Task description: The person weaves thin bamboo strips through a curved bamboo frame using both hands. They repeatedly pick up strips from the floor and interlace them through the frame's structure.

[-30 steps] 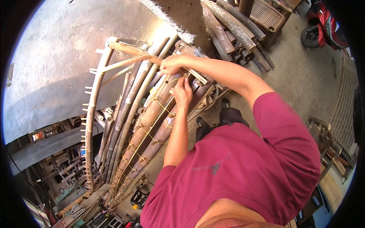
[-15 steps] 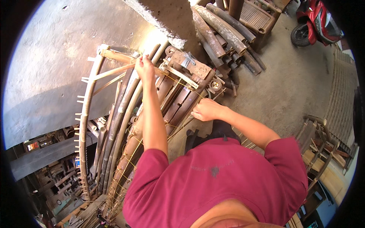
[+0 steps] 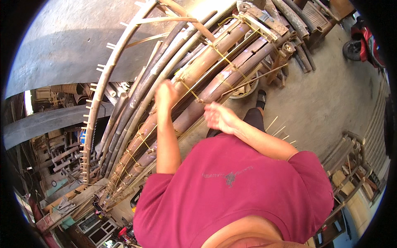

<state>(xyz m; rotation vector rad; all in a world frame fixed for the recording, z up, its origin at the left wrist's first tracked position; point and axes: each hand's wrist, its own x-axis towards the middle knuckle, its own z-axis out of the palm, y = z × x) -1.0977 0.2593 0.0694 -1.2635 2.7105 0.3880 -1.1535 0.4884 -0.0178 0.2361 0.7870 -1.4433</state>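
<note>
My left hand [image 3: 166, 96] is over the left of two thick bamboo poles [image 3: 215, 53], near a loop of yellow cord [image 3: 191, 89] bound across them. Motion smears its fingers, so its grip cannot be made out. My right hand [image 3: 221, 117] is close to the near side of the right thick pole [image 3: 197, 110]. Its fingers are curled, and what they hold, if anything, is hidden. Yellow cord crosses both poles at several places along their length. A short wooden crosspiece [image 3: 258, 28] is fixed across their far end.
Left of the poles stands a curved bamboo frame [image 3: 101, 87] with short pegs, beside several dark poles [image 3: 142, 89]. Cut bamboo lengths [image 3: 291, 18] are stacked at the far right. A round basin [image 3: 246, 91] sits near my foot. A red motorbike [image 3: 368, 45] stands farther right.
My view has shifted toward the near part of the poles. My left hand has come down from the frame's far end to the left thick pole. My right hand has moved nearer beside the poles.
</note>
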